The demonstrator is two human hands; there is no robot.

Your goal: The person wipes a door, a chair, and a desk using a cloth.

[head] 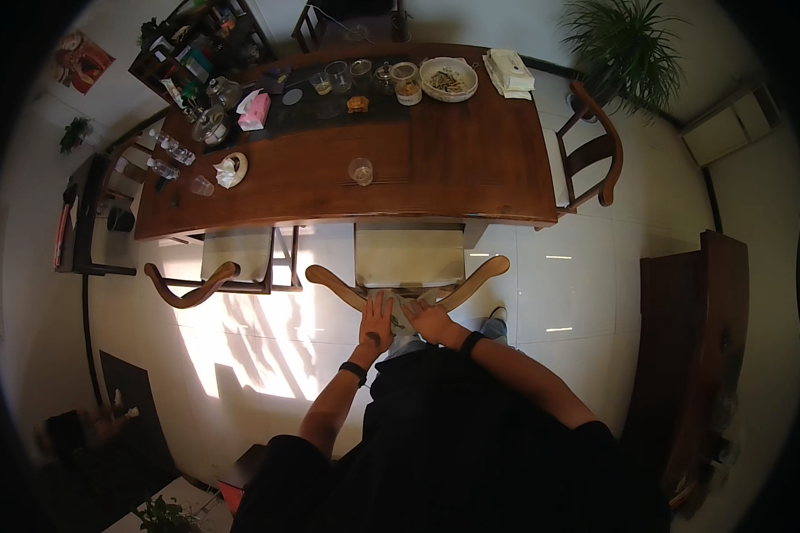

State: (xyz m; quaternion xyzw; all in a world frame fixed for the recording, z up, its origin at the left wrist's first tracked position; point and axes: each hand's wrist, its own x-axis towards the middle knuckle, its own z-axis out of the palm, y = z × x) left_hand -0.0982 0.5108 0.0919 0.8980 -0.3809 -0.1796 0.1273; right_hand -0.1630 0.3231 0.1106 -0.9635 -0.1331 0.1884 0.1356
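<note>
A pale, patterned cloth [401, 320] lies over the middle of the curved wooden back rail [470, 290] of a chair. My left hand [377, 323] rests along the cloth's left side, its fingers stretched forward over the rail. On the other side my right hand [433, 323] grips the cloth with bent fingers. Beyond both hands is the chair's beige seat cushion [410, 256], partly under the table edge. My palms hide how tightly the cloth is held.
The wooden table [480, 160] bears a glass cup [360, 172], a white bowl [448, 80], a tissue box [254, 111] and plastic bottles [173, 148]. A second chair [193, 286] stands left, another [593, 150] at the right end. A wooden cabinet [673, 333] is farther right.
</note>
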